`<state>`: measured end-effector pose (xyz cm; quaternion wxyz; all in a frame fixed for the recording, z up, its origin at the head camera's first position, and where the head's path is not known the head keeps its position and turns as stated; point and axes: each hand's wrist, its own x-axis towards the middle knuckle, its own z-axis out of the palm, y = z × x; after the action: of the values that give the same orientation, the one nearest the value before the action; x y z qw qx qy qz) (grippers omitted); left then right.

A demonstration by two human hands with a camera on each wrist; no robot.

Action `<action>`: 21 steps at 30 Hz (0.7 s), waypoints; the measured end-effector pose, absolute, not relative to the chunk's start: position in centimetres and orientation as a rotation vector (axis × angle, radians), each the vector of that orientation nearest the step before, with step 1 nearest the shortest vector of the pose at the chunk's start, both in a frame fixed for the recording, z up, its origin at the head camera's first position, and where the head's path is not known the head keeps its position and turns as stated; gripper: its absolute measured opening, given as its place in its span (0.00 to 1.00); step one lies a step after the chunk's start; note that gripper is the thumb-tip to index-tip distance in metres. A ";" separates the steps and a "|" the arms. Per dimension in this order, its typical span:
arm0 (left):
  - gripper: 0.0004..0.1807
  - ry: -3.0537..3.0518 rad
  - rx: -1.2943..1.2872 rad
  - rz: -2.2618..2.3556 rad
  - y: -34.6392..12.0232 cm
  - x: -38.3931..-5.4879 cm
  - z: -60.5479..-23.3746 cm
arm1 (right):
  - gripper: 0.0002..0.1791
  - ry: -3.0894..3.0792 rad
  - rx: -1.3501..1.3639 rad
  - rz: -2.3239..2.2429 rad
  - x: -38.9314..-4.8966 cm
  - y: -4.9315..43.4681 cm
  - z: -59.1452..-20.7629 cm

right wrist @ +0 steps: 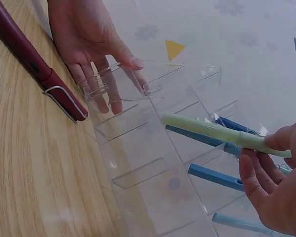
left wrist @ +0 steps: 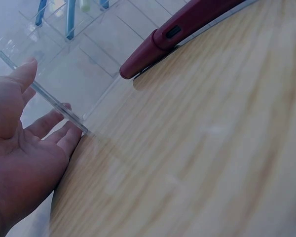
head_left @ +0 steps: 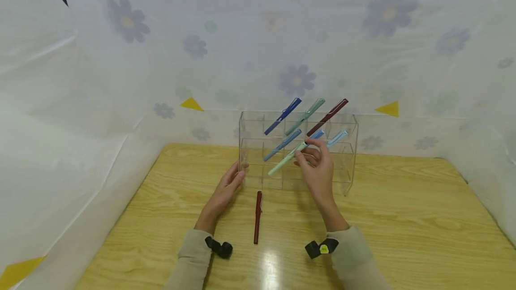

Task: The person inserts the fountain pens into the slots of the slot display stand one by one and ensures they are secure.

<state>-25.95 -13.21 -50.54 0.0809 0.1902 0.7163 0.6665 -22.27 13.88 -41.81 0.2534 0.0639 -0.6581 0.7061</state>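
Observation:
A clear plastic pen rack stands on the wooden table. My left hand holds its left end, thumb on the near side and fingers behind in the left wrist view. My right hand pinches a pale green pen, tilted in front of the rack's lower tiers. Along the top tier lean a dark blue pen, a grey-green pen and a dark red pen. Below them are a steel-blue pen, a brighter blue pen partly behind my fingers, and a light blue pen.
Another dark red pen lies on the table between my forearms, in front of the rack. A flowered white curtain hangs close behind the rack and along both sides.

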 end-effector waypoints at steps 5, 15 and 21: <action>0.31 2.148 0.553 1.983 -13.2 -25.9 -50.5 | 0.18 -1.784 0.191 1.886 -21.9 13.6 -41.8; 0.30 2.146 0.579 1.984 -13.3 -26.0 -50.5 | 0.15 -1.879 0.214 1.827 -20.7 12.8 -40.9; 0.31 2.137 0.597 1.996 -13.3 -26.0 -50.7 | 0.15 -1.913 0.210 1.844 -21.1 12.9 -41.8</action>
<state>-26.03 -13.32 -50.71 0.0782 0.1994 0.7138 0.6668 -21.11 12.87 -41.80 0.2358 0.0765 -0.6976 0.6723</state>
